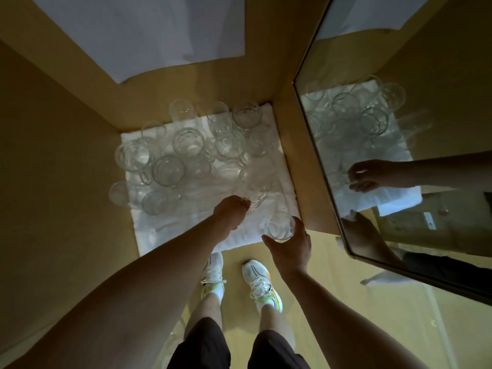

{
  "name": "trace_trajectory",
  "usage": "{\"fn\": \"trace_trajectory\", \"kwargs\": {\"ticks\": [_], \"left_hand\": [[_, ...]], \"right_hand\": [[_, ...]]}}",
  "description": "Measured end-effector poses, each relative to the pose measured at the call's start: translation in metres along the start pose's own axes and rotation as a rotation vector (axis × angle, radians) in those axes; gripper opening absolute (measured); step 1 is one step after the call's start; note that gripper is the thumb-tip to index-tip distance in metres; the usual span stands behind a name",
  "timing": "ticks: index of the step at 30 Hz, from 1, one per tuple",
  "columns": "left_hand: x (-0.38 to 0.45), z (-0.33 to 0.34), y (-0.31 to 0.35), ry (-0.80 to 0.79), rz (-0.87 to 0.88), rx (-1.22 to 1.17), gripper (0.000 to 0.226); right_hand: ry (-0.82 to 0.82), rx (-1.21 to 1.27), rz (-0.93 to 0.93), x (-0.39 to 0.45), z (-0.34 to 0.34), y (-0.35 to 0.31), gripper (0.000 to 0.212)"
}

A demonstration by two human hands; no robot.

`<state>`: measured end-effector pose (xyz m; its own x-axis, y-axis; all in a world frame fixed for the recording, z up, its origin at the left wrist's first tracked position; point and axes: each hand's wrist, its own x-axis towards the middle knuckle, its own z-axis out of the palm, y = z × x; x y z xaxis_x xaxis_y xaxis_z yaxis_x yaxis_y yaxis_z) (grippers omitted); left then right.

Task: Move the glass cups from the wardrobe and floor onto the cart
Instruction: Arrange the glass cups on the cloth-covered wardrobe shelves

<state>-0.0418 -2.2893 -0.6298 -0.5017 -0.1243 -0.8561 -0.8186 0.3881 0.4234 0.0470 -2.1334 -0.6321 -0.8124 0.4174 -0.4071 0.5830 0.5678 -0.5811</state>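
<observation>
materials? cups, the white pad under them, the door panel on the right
Cups: clear glass, see-through with bright rim glints. White pad: looks like soft cloth or towel, matte and creased. Door panel: mirror, it reflects the cups and a hand; frame material unclear.

both bare arms reach forward and down. the left hand [231, 212] is curled tight, knuckles up, and its fingers grip the handle of a glass cup [256, 184]. the right hand [288, 246] is lower and nearer, thumb and fingers wrapped around a small glass [281, 226], holding it upright.
</observation>
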Motion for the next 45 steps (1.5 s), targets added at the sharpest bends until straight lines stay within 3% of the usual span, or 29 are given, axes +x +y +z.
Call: {"fn": "trace_trajectory", "kwargs": {"ticks": [4,9,13,24,28,30,35,41,45], "left_hand": [[-0.037,-0.031,-0.009,0.06,0.018,0.017,0.038],[-0.092,-0.068,-0.013,0.165,0.036,-0.137,0.033],[-0.137,-0.09,-0.007,0.235,-0.011,-0.319,0.025],[-0.286,-0.159,0.022,0.509,0.228,-0.709,0.008],[-0.335,-0.174,0.036,0.543,0.336,-0.788,0.025],[-0.363,-0.18,0.041,0.57,0.398,-0.826,0.018],[-0.43,-0.193,0.039,0.652,0.542,-0.829,0.013],[-0.506,-0.192,0.011,0.64,0.648,-0.816,0.022],[-0.549,-0.183,-0.013,0.598,0.706,-0.792,0.024]], "right_hand": [[-0.043,0.029,-0.051,-0.015,-0.011,-0.028,0.079],[-0.139,0.073,-0.166,-0.035,-0.03,-0.074,0.091],[-0.157,0.079,-0.274,-0.047,-0.045,-0.114,0.081],[-0.198,0.321,-0.662,-0.088,-0.125,-0.252,0.08],[-0.219,0.428,-0.761,-0.115,-0.155,-0.294,0.082],[-0.207,0.448,-0.802,-0.13,-0.172,-0.31,0.085],[-0.16,0.523,-0.917,-0.174,-0.218,-0.333,0.085],[-0.165,0.68,-0.991,-0.245,-0.265,-0.336,0.075],[-0.142,0.8,-0.994,-0.286,-0.29,-0.318,0.08]]}}
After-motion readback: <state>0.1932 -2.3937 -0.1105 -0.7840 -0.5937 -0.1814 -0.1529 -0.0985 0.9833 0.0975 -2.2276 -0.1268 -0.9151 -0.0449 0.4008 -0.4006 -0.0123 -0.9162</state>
